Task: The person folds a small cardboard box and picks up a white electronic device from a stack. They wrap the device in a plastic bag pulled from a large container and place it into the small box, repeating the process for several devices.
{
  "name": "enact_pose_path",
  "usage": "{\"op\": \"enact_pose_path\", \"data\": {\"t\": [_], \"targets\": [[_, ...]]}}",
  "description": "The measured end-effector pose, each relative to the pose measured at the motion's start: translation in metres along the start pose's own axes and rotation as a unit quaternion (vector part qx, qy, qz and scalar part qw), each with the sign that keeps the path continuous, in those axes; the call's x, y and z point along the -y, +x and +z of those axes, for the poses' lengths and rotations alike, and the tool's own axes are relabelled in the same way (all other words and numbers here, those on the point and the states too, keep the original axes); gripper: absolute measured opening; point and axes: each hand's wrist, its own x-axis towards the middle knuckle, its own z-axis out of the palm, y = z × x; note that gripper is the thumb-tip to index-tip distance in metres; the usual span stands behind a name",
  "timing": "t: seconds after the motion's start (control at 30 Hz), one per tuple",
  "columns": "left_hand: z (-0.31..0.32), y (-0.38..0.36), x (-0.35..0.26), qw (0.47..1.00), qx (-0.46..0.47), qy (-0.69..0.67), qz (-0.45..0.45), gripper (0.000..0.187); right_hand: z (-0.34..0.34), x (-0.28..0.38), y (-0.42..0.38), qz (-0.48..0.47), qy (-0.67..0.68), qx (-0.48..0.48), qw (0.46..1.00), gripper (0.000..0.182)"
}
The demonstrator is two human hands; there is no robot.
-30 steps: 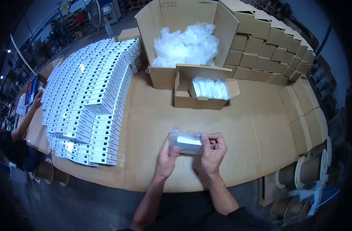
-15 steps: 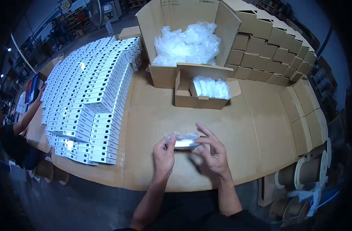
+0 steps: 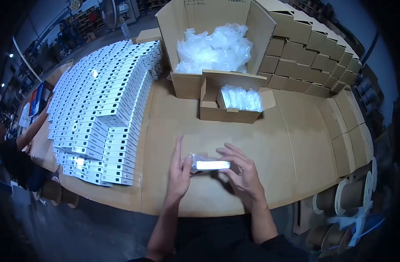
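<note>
A small white box wrapped in clear plastic (image 3: 213,165) is held above the cardboard-covered table, its bright long side facing me. My right hand (image 3: 243,174) grips its right end between thumb and bent fingers. At the other end, my left hand (image 3: 179,177) is open, index finger stretched upward and thumb against the loose plastic. Beyond them stands a small open carton (image 3: 228,115) containing several plastic-wrapped packs (image 3: 241,99). Behind it, a large open carton (image 3: 187,87) is heaped with clear plastic bags (image 3: 215,48).
A high stepped stack of white boxes (image 3: 99,100) covers the table's left side. Brown cartons (image 3: 296,61) are piled at the back right, with more along the right edge (image 3: 344,131). Spools (image 3: 357,192) hang below right. Another person's arm (image 3: 34,129) shows at far left.
The wrapped box has turned so its long side faces me. My right hand has closed on its right end, while my left fingers have straightened from their grip.
</note>
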Motion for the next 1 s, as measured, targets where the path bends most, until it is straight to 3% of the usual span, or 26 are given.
{"op": "enact_pose_path", "data": {"t": [0.03, 0.13, 0.23, 0.27, 0.37, 0.47, 0.57, 0.67, 0.77, 0.8, 0.9, 1.0], "targets": [[0.001, -0.001, -0.007, 0.999, 0.031, 0.006, 0.008, 0.061, -0.003, 0.001, 0.002, -0.012, -0.010, -0.006, 1.000, 0.031], [0.005, -0.008, -0.019, 0.990, 0.131, 0.025, 0.050, 0.055, -0.015, -0.002, 0.006, -0.054, -0.060, 0.034, 0.996, 0.030], [-0.015, 0.002, -0.010, 0.965, 0.192, 0.169, 0.051, 0.044, -0.018, 0.004, 0.011, -0.065, -0.070, 0.050, 0.994, 0.030], [-0.015, 0.002, -0.012, 0.972, 0.171, 0.161, 0.017, 0.028, -0.020, 0.006, 0.012, -0.085, -0.096, 0.053, 0.990, 0.034], [-0.015, 0.003, -0.018, 0.968, 0.172, 0.179, 0.029, 0.029, -0.025, 0.019, 0.018, -0.117, -0.176, 0.058, 0.976, 0.032], [-0.018, 0.009, -0.022, 0.960, 0.186, 0.206, 0.020, 0.028, -0.031, 0.024, 0.026, -0.149, -0.203, 0.132, 0.959, 0.027], [-0.016, 0.016, -0.040, 0.921, 0.198, 0.330, 0.059, 0.027, -0.035, 0.025, 0.035, -0.144, -0.213, 0.188, 0.948, 0.020], [-0.021, 0.032, -0.034, 0.948, 0.195, 0.249, 0.026, 0.045, -0.041, 0.024, 0.052, -0.177, -0.226, 0.184, 0.940, 0.021], [-0.019, 0.050, -0.032, 0.918, 0.102, 0.372, 0.095, 0.068, -0.050, 0.018, 0.075, -0.169, -0.209, 0.062, 0.961, 0.021], [-0.019, 0.060, -0.032, 0.884, 0.087, 0.431, 0.161, 0.081, -0.053, 0.016, 0.082, -0.146, -0.210, 0.008, 0.967, 0.021], [-0.018, 0.083, -0.037, 0.847, 0.117, 0.481, 0.194, 0.077, -0.052, 0.010, 0.106, -0.110, -0.201, -0.117, 0.966, 0.018], [-0.009, 0.100, -0.036, 0.775, 0.111, 0.592, 0.193, 0.076, -0.036, 0.000, 0.124, -0.097, -0.212, -0.195, 0.953, 0.015]]}}
